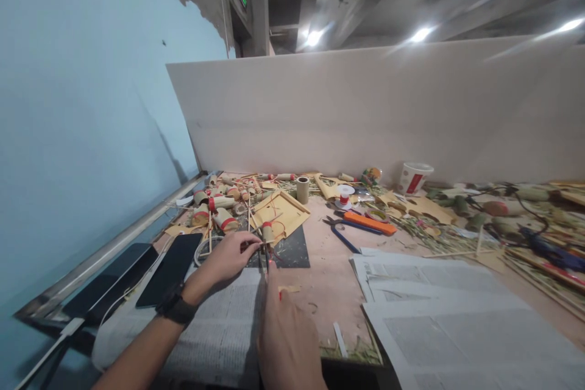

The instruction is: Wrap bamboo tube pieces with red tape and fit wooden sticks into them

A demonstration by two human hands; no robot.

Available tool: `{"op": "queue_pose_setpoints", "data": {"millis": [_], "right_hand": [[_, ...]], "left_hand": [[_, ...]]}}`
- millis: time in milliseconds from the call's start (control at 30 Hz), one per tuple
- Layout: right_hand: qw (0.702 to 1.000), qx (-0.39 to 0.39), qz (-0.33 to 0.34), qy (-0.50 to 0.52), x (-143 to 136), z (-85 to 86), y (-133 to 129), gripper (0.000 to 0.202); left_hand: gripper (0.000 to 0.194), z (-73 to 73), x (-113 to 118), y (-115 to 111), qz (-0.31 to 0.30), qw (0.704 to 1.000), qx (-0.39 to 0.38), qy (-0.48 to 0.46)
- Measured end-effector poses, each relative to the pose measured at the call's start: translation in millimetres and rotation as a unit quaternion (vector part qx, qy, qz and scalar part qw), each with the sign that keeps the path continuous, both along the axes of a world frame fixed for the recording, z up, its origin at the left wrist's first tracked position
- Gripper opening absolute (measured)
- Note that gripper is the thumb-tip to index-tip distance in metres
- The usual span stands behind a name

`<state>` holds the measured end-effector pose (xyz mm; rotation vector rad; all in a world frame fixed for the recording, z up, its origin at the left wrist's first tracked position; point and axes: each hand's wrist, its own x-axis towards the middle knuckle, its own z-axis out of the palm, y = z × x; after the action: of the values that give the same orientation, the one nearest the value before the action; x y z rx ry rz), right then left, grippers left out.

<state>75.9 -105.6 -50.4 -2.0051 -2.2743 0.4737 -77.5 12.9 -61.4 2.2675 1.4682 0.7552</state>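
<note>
Near the front left of the table, my left hand (234,254) has its fingers pinched together at a thin piece, too small to make out. Just right of it, my right hand (286,326) is closed around a slim dark tool (268,259) that points away from me, its tip beside the left fingertips. Right behind the fingers stands a small bamboo tube with a red band (267,233). Under and behind these lie a dark mat (295,248) and a yellow envelope (290,214). Printed sheets (219,323) lie beneath my left wrist.
Two dark phone-like devices (169,271) lie at the left. Bamboo pieces (225,219) crowd the back left. Blue pliers (342,237), an orange cutter (370,222), a spool (344,195) and a cup (415,178) stand or lie beyond. Papers (434,317) cover the right front.
</note>
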Motion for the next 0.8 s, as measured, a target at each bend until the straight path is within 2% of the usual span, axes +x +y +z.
{"op": "queue_pose_setpoints", "data": {"millis": [267,800], "right_hand": [[1.000,-0.017,-0.002,-0.005,2.0,7.0,1.2,0.080],[0.998,0.033,-0.009,-0.050,-0.4,5.9,5.3,0.074]], "left_hand": [[0.027,3.9,3.8,-1.3,0.003,1.000,0.007,0.000],[0.029,2.2,3.3,-0.4,0.003,1.000,0.018,0.021]]}}
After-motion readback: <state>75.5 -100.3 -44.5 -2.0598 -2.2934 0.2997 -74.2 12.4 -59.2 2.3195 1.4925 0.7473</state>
